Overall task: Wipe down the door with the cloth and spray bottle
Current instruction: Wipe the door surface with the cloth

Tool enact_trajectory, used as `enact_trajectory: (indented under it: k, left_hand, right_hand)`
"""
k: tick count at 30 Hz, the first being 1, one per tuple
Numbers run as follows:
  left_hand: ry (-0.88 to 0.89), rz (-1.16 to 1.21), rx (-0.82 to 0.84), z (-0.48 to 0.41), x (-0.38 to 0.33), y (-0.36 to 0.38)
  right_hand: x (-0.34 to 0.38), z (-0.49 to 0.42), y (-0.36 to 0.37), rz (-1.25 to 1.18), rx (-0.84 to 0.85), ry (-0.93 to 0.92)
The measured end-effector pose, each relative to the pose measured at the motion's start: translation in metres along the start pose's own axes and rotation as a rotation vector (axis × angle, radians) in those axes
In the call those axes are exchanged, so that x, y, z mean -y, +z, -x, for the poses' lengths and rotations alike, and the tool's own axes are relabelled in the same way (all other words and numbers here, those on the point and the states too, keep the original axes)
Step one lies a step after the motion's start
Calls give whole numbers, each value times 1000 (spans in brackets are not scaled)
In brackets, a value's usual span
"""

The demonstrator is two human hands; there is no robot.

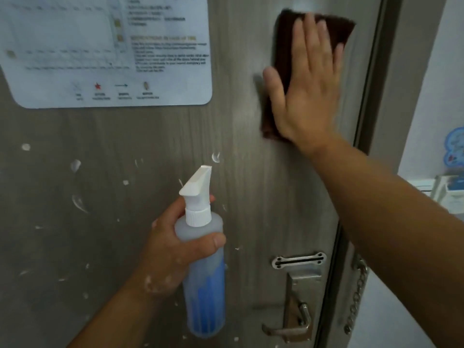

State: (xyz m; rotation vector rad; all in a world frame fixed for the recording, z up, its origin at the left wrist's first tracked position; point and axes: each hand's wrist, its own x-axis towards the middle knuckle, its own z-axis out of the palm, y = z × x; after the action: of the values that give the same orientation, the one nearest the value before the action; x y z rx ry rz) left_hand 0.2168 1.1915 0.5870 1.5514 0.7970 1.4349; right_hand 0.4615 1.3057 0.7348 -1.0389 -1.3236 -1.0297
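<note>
Upper left of door [238,146]: laminated notice [108,51], text blurred, not readable.

Left and lower-left panel: scattered white smears [75,165], foam or residue, cannot tell which. Not yet wiped.

Centre: left hand [170,249] holds the spray bottle [204,272] upright, just in front of the door. Its fingers [218,239] are curled round the bottle's shoulder below the white trigger head. Nozzle points up and right, toward the door face. Blue liquid fills the lower part. White flecks on the back of this hand.

Upper right: right hand [308,96] lies flat, fingers [305,33] straight and slightly spread, pressing the dark brown cloth [283,46] against the door near its latch edge. Cloth edges blurred, so a stroke is probably under way.

Lower right: slotted latch plate [298,259], lever handle [288,330], chain [355,297] on the frame.

Step in hand (judgement): wiping the upper right panel, bottle idle.

Next move (judgement): carry the cloth down and left onto the smeared area, skirting the notice. Keep palm pressure even. Respray only where the residue has dried.
</note>
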Motion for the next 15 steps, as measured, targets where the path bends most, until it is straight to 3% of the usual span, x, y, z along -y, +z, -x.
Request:
enact_trajectory:
  k: [4, 10, 12, 15]
  left_hand:
    - [7, -4, -19, 4, -3, -12]
    - [-46, 48, -80, 23, 14, -32]
    - [-74, 49, -70, 28, 18, -37]
    - [-77, 72, 5, 31, 17, -39]
  right_hand:
    - [31, 3, 8, 43, 10, 13]
    - [42, 227, 3, 43, 343, -513]
    - [36, 230, 5, 48, 352, -595]
    - [48, 158, 7, 29, 278, -483]
